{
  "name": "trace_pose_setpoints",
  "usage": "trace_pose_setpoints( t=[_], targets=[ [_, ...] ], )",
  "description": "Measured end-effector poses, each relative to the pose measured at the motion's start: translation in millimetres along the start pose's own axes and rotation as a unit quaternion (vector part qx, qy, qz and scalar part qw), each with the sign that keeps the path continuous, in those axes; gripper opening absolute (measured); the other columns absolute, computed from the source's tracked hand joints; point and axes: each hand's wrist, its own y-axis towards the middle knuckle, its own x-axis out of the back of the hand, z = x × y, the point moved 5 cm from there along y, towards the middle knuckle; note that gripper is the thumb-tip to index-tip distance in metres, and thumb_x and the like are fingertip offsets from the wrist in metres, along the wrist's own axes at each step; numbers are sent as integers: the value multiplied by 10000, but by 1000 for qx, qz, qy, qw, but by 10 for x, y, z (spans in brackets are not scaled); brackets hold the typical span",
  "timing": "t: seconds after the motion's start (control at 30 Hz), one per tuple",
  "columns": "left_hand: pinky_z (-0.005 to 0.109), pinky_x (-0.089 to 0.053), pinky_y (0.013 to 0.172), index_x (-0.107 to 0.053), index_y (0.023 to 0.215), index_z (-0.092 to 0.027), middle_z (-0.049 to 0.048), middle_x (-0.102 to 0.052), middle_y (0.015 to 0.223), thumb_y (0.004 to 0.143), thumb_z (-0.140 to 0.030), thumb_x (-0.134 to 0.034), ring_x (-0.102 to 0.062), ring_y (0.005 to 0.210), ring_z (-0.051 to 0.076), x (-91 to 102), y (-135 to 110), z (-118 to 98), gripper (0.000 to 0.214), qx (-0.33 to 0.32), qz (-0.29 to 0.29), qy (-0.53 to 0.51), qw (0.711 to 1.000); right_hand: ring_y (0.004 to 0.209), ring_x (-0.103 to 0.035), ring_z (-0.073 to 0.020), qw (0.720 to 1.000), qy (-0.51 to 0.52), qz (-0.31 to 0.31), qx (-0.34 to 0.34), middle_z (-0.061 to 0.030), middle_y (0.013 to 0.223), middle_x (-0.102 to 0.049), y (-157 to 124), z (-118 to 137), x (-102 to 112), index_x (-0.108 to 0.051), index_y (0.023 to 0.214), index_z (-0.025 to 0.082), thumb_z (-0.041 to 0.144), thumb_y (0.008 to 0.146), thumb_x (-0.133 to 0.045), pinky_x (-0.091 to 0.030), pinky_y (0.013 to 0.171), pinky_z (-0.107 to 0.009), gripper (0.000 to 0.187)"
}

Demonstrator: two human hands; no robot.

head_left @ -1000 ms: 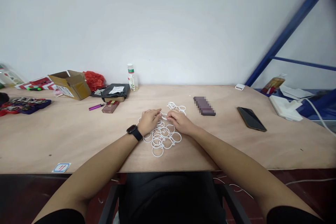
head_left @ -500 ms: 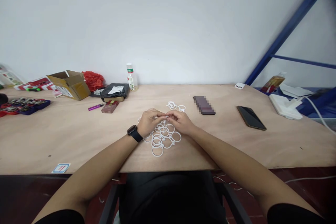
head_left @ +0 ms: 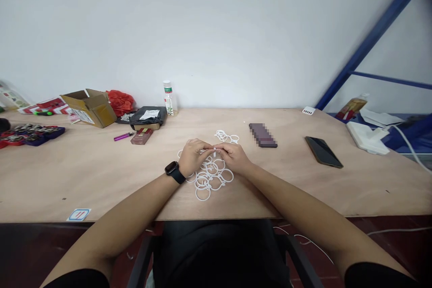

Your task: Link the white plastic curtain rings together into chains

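Observation:
My left hand (head_left: 193, 156), with a black watch on its wrist, and my right hand (head_left: 233, 156) meet fingertip to fingertip over a pile of white plastic rings (head_left: 209, 180) on the wooden table (head_left: 101, 175). Both hands are pinched together on one white ring (head_left: 213, 149) held just above the pile. A smaller cluster of white rings (head_left: 227, 136) lies a little farther back.
A black phone (head_left: 323, 152) and a blurred dark block (head_left: 263, 135) lie to the right. To the left are a red packet (head_left: 141, 136), a purple lighter (head_left: 123, 136), a black parcel (head_left: 148, 117), a bottle (head_left: 168, 97), a cardboard box (head_left: 89, 107) and a tray of small parts (head_left: 30, 134).
My fingertips have drawn closer together over the pile and now pinch the ring between them. The hands stayed in the same spot.

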Motion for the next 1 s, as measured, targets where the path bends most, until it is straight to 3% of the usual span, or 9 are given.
trace_pose_setpoints(
  t=[0.2,0.43,0.6,0.7,0.83,1.0],
  targets=[
    [352,-446,838,-674,839,-206,35,-721,834,918,-386,-562,-626,826,182,-26,1,-21,226,14,22,18,999,762,-668,-170,999,-22,-10,-23,-50,861,-737,-23,-27,-20,-705,995,197,235,920,-490,-510,733,-292,231],
    [365,-435,883,-672,899,-211,40,-718,912,925,-349,-551,-625,903,192,-26,31,-18,186,19,2,45,999,729,-667,-168,997,31,-46,-60,-47,896,-741,15,-36,2,-712,1024,214,289,880,-558,-530,686,-296,224],
    [386,-406,948,-686,1010,-240,43,-704,1069,931,-331,-533,-604,1036,203,-58,38,99,196,13,39,68,997,775,-658,-176,994,-37,-74,-74,-57,925,-734,78,-274,208,-723,995,212,275,867,-572,-518,728,-302,209],
    [401,-392,942,-706,958,-247,32,-706,1067,915,-353,-544,-601,1019,217,-57,37,247,198,53,62,107,991,815,-635,-184,990,-119,-27,-70,-74,983,-712,108,-527,320,-727,995,195,223,864,-554,-493,777,-317,219],
    [423,-372,921,-724,918,-253,47,-712,1067,893,-398,-549,-590,1023,254,-44,16,408,229,104,85,165,977,831,-617,-183,985,-154,-7,-83,-93,1099,-670,110,-758,403,-658,1180,179,192,850,-561,-478,796,-324,344],
    [445,-338,932,-737,878,-267,44,-715,1061,883,-430,-524,-592,1021,261,-105,-24,476,268,114,148,193,963,723,-590,-158,981,-169,24,-94,-47,867,-693,85,-655,367,-718,923,187,258,846,-588,-422,661,-268,167]
  ],
)
